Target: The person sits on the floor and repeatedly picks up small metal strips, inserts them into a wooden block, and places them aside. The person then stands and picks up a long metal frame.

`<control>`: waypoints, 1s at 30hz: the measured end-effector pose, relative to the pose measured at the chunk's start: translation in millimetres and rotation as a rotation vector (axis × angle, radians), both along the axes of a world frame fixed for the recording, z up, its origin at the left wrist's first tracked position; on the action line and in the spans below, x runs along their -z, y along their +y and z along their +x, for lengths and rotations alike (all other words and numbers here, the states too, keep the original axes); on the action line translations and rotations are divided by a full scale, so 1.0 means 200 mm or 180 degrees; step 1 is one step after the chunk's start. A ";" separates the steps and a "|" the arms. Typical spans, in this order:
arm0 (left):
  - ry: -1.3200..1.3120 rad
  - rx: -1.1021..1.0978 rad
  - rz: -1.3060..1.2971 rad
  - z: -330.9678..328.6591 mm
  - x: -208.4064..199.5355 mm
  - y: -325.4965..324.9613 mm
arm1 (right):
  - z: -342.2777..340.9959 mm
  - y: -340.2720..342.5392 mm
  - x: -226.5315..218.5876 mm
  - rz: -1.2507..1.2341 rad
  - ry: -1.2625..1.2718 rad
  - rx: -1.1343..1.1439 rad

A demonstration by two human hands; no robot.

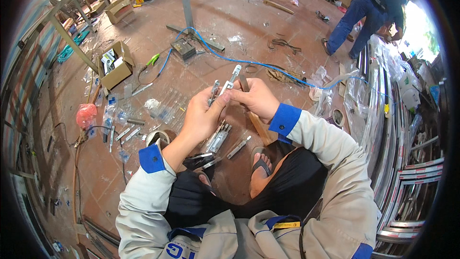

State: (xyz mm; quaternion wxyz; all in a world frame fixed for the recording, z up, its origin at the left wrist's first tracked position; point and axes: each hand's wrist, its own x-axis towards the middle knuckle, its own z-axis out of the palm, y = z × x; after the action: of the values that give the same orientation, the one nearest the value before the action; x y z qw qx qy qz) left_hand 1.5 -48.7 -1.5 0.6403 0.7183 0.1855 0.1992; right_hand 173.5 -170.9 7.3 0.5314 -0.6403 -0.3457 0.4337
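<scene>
- An open cardboard box (115, 66) sits on the reddish floor (230, 14) well to the person's left, with small packaged parts inside; a second open box (118, 9) lies farther off, its contents unclear.
- The left hand (201, 115) is closed around a slim metal hinge piece (213, 92), which sticks up above the thumb.
- The right hand (256, 98) pinches a longer silvery metal bar (232, 79) between thumb and fingers; the bar juts up-left past the fingertips, just beside the left hand's piece.
- More flat, shiny metal bars (221, 136) lie on the floor below the hands, near the sandalled feet.
- Clear plastic sleeves (167, 105) are scattered to the left; a blue cable (239, 60) curves across the floor beyond.
</scene>
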 end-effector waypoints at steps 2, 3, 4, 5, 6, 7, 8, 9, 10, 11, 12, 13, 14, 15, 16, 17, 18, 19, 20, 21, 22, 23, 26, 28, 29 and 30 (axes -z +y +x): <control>-0.0028 -0.0125 -0.0011 -0.02 -0.01 0.00 | 0.04 0.00 -0.01 0.0226 -0.0170 0.0381; -0.0044 -0.0263 0.0356 -0.03 -0.01 0.00 | 0.07 0.00 -0.02 0.0336 -0.0257 0.0579; -0.0059 -0.0402 0.0722 -0.04 -0.01 0.01 | 0.13 -0.02 -0.06 0.0333 0.0107 0.0576; -0.0073 -0.0542 0.1088 -0.04 -0.01 0.02 | 0.15 -0.03 -0.08 0.0562 0.0057 0.0540; -0.0039 -0.0578 0.1252 -0.04 -0.01 0.02 | 0.17 -0.04 -0.09 0.0787 0.0022 0.0507; -0.0003 -0.0613 0.1417 -0.05 -0.01 0.02 | 0.18 -0.05 -0.10 0.1012 -0.0012 0.0475; 0.0033 -0.0647 0.1580 -0.05 -0.01 0.03 | 0.19 -0.06 -0.13 0.1069 -0.0017 0.0351; 0.0138 -0.0673 0.1734 -0.05 -0.01 0.02 | 0.19 -0.06 -0.14 0.1095 -0.0458 0.0375; 0.0242 -0.0697 0.1888 -0.05 -0.03 0.01 | 0.19 -0.06 -0.15 0.1113 -0.0901 0.0397; 0.0345 -0.0718 0.2040 -0.05 -0.04 0.00 | 0.19 -0.06 -0.15 0.1124 -0.1344 0.0416; 0.0350 -0.0743 0.2088 -0.05 -0.06 -0.01 | 0.19 -0.07 -0.17 0.1092 -0.1689 0.0443; 0.0354 -0.0768 0.2134 -0.05 -0.08 -0.02 | 0.19 -0.08 -0.18 0.1055 -0.2036 0.0469; 0.0358 -0.0792 0.2180 -0.05 -0.08 -0.03 | 0.19 -0.09 -0.19 0.1014 -0.2382 0.0491; 0.0248 -0.0834 0.2275 -0.05 -0.07 -0.03 | 0.17 -0.09 -0.21 0.0944 -0.2483 0.0505; 0.0138 -0.0878 0.2371 -0.05 -0.05 -0.02 | 0.14 -0.09 -0.24 0.0875 -0.2583 0.0517; 0.0030 -0.0922 0.2469 -0.05 -0.04 -0.02 | 0.12 -0.09 -0.25 0.0809 -0.2682 0.0526; -0.0042 -0.0944 0.2545 -0.04 -0.04 -0.02 | 0.12 -0.10 -0.25 0.0761 -0.2726 0.0532; -0.0112 -0.0967 0.2623 -0.04 -0.03 -0.02 | 0.12 -0.10 -0.25 0.0715 -0.2768 0.0536; -0.0182 -0.0992 0.2702 -0.03 -0.03 -0.03 | 0.12 -0.11 -0.24 0.0671 -0.2810 0.0538; -0.0186 -0.0978 0.2702 -0.03 -0.03 -0.03 | 0.12 -0.11 -0.24 0.0683 -0.2912 0.0540; -0.0190 -0.0963 0.2702 -0.03 -0.04 -0.04 | 0.12 -0.11 -0.24 0.0696 -0.3015 0.0541; -0.0194 -0.0947 0.2702 -0.03 -0.04 -0.04 | 0.13 -0.11 -0.24 0.0707 -0.3117 0.0542; 0.0061 -0.0760 0.2815 -0.04 -0.04 -0.03 | 0.13 -0.10 -0.22 0.0932 -0.3424 0.0537; 0.0284 -0.0427 0.2110 -0.05 -0.07 -0.02 | 0.14 -0.10 -0.23 0.0773 -0.3473 0.0396; 0.0391 -0.0262 0.1754 -0.05 -0.07 -0.01 | 0.14 -0.10 -0.23 0.0691 -0.3497 0.0326; 0.0442 -0.0115 0.1274 -0.05 -0.07 -0.01 | 0.15 -0.10 -0.23 0.0822 -0.3356 0.0455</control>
State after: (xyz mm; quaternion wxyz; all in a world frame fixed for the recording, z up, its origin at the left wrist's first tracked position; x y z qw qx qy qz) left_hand -8.9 -50.5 12.0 0.4668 0.8397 0.1987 0.1936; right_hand 203.5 -191.3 53.4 0.3885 -0.7224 -0.5713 -0.0292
